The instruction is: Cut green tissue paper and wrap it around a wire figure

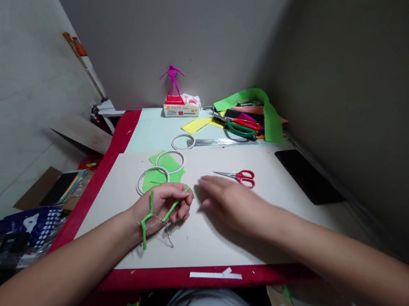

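One wire frame (151,207), partly wrapped in green, and the left hand (162,200) had it! Thumb and forefinger were closed in a pinch on the tip of one green limb, the other fingers curled loosely, and the rest of the frame lay across the palm and wrist, bare twisted ends poking out. To its right, the right hand (228,203) was a blur: fingers extended, palm low over the board, nothing visible in its grasp, though its underside was hidden.

And the handling? Light, surely, and springy, bendable rather than brittle; the green covering looked soft and liable to tear. The safest hold, I judged, was the twisted wire at the joint.

Now the count! Three white tape rings (138,180) lay beyond the left hand, two overlapping on green paper (175,174), one farther off beside a bundle of wires (216,143) too fine to number. One pair of small red-handled scissors (245,177) sat just past the right hand; at least two more pairs crowded the far pile. One magenta figure (173,72) stood at one small box (182,110), farthest from both hands.
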Demonstrator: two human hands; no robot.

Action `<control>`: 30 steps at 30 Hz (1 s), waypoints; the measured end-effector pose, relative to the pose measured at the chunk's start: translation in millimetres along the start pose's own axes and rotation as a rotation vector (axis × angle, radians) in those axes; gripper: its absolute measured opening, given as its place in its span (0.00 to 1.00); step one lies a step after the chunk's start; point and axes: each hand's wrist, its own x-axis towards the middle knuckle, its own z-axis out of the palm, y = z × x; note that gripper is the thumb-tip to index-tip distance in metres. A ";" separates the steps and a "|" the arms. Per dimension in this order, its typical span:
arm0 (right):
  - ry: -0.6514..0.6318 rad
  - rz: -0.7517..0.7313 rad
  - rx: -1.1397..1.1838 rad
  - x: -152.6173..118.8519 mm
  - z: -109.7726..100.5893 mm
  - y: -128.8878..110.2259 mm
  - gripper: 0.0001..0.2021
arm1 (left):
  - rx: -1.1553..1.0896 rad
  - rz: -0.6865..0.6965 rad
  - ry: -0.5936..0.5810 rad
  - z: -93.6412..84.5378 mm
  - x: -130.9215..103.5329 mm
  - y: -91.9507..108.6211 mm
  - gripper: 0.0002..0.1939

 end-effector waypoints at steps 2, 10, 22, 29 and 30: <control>-0.011 -0.222 0.198 -8.3 11.0 -15.8 0.29 | 0.021 0.000 0.007 -0.2 -0.5 0.2 0.08; -0.162 -0.294 0.853 -30.6 -20.9 -38.8 0.11 | 0.099 -0.018 0.011 -0.5 0.8 -2.1 0.07; 0.302 -0.228 0.577 13.7 4.4 -13.4 0.07 | 0.180 -0.040 -0.044 -2.6 4.1 -9.1 0.11; 0.266 -0.238 0.570 11.3 2.1 -4.8 0.04 | 0.170 -0.107 -0.138 -6.1 5.7 -3.5 0.27; 0.260 -0.201 0.587 11.2 0.3 -2.4 0.04 | 0.159 -0.109 -0.141 -7.0 5.4 -0.6 0.32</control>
